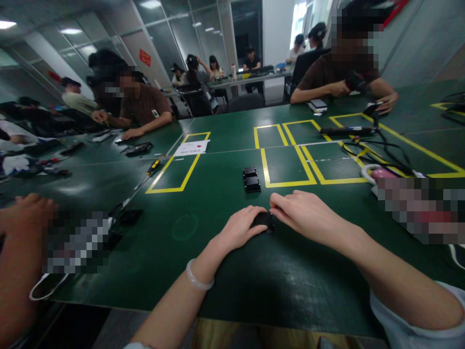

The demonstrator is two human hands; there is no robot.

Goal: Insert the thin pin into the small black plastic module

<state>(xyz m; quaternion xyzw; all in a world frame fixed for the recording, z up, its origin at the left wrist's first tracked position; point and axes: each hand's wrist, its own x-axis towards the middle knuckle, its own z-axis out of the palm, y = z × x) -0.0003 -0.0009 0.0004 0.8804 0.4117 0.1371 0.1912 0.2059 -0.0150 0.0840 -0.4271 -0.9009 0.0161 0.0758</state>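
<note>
A small black flat object [264, 221] lies on the green table [225, 271] right in front of me. My left hand [242, 227] curls over its left side, fingers bent down on it. My right hand [307, 212] comes in from the right, fingers together and touching the object's top right edge. A white bangle [198, 277] circles my left wrist. A little farther off, two similar black pieces [251, 179] sit side by side next to a yellow taped box.
Yellow tape rectangles [286, 160] mark the table. A screwdriver [147, 174] and a white paper [192, 147] lie to the left, cables [378, 152] to the right. Another person's arm [18, 252] rests at my left. Other people sit across the table.
</note>
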